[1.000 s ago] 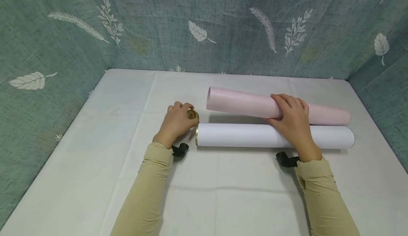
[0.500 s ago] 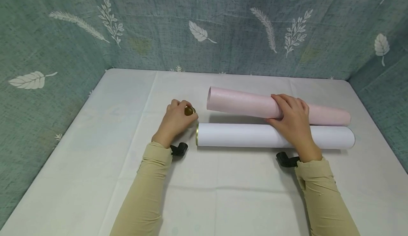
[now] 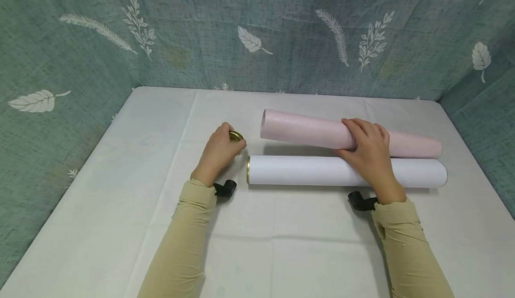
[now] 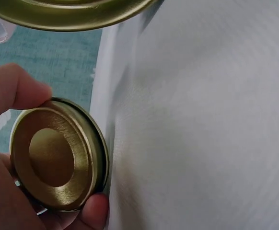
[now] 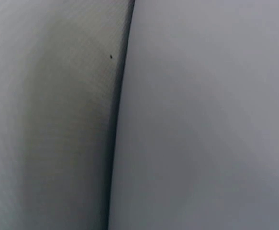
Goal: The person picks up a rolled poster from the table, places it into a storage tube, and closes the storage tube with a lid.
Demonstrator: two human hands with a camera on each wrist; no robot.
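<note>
A round gold metal lid (image 3: 236, 136) is pinched between the thumb and fingers of my left hand (image 3: 219, 151); the left wrist view shows the lid (image 4: 53, 155) close, with its recessed centre. My right hand (image 3: 371, 155) grips a pink paper roll (image 3: 306, 128) near its middle, thumb on the near side and fingers over the top. In front of that roll lies a white tube (image 3: 297, 171), with a gold rim (image 3: 248, 170) at its left end, and the right forearm passes over it. Only the tube's side (image 5: 202, 120) fills the right wrist view; no fingers appear there.
A white cloth (image 3: 249, 262) covers the table. Green leaf-patterned fabric (image 3: 289, 43) rises behind it and at both sides. Black wrist mounts (image 3: 227, 189) sit by both hands, the right one close to the white tube.
My left hand has drawn back slightly up and left, away from the white tube's end, and the lid has turned in its fingers. The right hand and pink roll stay put.
</note>
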